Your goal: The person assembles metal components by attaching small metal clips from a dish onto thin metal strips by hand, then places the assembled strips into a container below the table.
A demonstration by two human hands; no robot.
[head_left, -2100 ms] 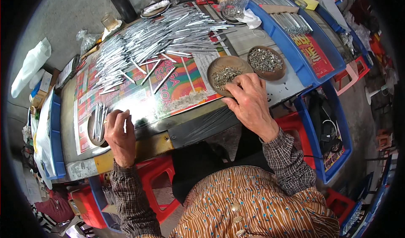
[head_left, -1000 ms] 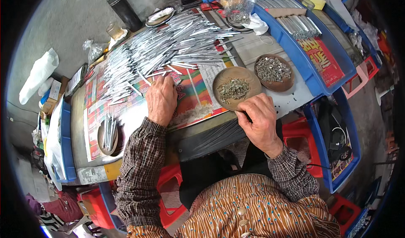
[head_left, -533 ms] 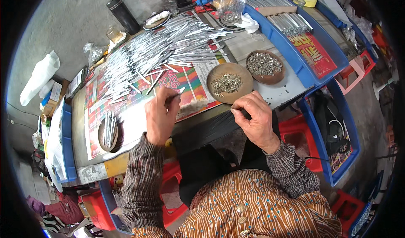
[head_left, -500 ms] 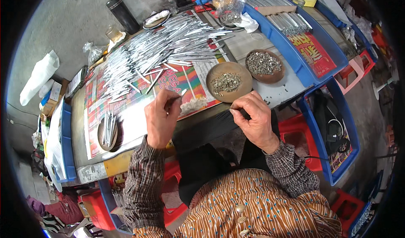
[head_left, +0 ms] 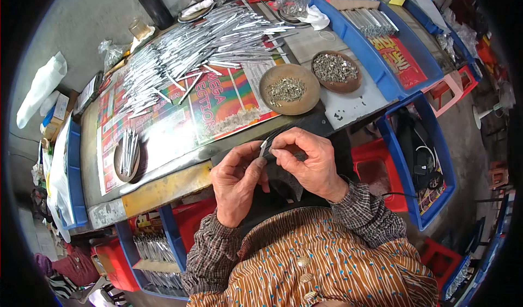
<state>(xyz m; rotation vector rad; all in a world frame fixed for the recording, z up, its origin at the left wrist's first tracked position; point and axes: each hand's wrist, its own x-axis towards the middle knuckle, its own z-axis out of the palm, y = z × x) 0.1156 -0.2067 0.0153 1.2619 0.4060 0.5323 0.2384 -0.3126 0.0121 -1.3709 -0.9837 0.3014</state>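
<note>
My left hand [head_left: 238, 183] is closed in a pinch on a short, pale thin rod [head_left: 263, 147], whose tip sticks up between thumb and forefinger. Close beside it, my right hand [head_left: 308, 162] is also pinched, its fingertips almost touching the rod; what they hold, if anything, is too small to make out. Dark fine strands [head_left: 279, 131] show just behind the fingertips. Beyond my hands, a round wooden bowl [head_left: 294, 108] holds small brassy metal pieces, and a second brown bowl [head_left: 348, 87] holds small silvery ones.
A big heap of thin silver rods [head_left: 190, 43] covers printed sheets on the table. At the left, a small dish [head_left: 121, 171] holds upright-leaning rods. A blue tray [head_left: 370, 62] with rods stands at right; another blue crate [head_left: 417, 220] and red stools [head_left: 376, 160] are lower.
My two hands have come together, the left moving right and down, the right shifting slightly left. The pale rod now stands between their fingertips. The whole view has shifted slightly.
</note>
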